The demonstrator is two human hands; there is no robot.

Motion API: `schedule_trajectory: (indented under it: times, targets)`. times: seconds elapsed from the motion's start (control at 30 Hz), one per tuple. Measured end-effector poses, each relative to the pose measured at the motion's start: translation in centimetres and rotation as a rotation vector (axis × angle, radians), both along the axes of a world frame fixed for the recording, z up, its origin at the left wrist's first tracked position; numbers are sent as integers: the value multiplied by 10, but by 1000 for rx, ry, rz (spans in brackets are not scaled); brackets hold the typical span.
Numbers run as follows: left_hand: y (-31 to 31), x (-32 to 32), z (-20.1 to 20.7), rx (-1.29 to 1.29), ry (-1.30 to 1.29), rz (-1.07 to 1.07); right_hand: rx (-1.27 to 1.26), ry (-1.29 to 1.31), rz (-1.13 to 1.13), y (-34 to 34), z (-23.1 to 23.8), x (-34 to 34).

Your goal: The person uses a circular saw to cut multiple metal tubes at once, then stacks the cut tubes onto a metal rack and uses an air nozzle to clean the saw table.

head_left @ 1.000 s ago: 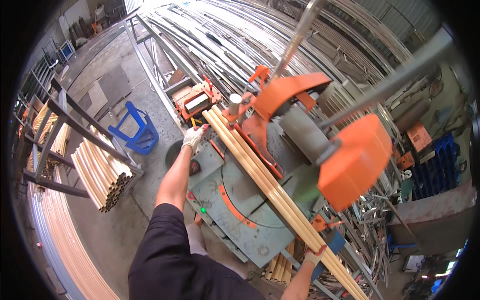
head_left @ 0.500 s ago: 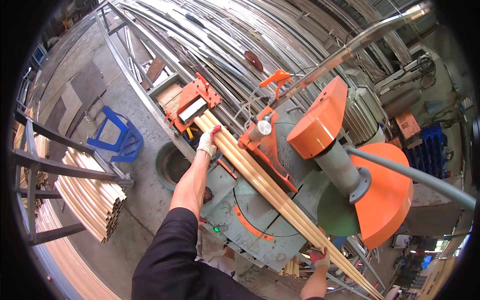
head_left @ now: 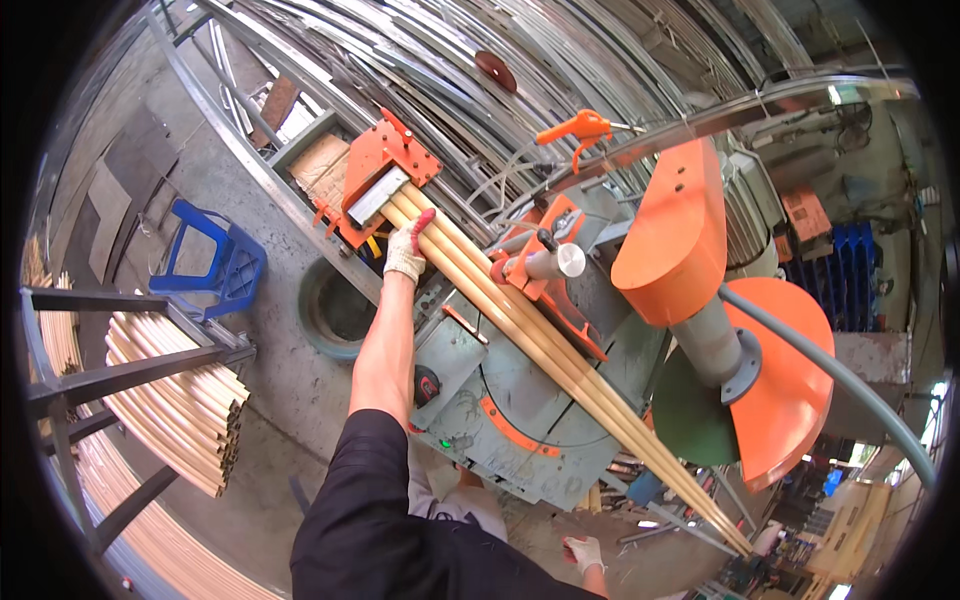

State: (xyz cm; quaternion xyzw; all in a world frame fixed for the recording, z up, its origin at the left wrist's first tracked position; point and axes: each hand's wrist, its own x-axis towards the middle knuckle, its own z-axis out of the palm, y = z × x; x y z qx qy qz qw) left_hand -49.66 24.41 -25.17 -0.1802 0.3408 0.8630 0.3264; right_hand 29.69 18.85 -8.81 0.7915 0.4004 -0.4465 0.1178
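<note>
Tan tubes (head_left: 545, 348) partly hidden by left hand (head_left: 405, 252) — green disc (head_left: 690, 415) by orange guard (head_left: 785, 385)

Bright, diffuse light, black corners
Glare whitens the metal bars (head_left: 420, 70); a soft sheen lies on the orange guard (head_left: 785, 390); the upper right is dimmer, and straight edges bow.

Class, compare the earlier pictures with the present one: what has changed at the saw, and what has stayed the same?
The right hand has let go of the tubes and moved back, clear of them. The saw head has swung rightward, away from the tubes, which seem to have slid slightly toward the orange stop. The left hand stays on the tubes; the blue stool stays put.
</note>
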Motion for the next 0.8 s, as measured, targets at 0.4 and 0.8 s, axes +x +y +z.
schedule_trajectory:
  times: [0.4,0.8]
  targets:
    - [-6,-31,-10,-134,64,-244,-68,69,520,-64,-27,-164]
    - [-12,-33,-3,-95,67,-264,207,131,795,-81,-120,-276]
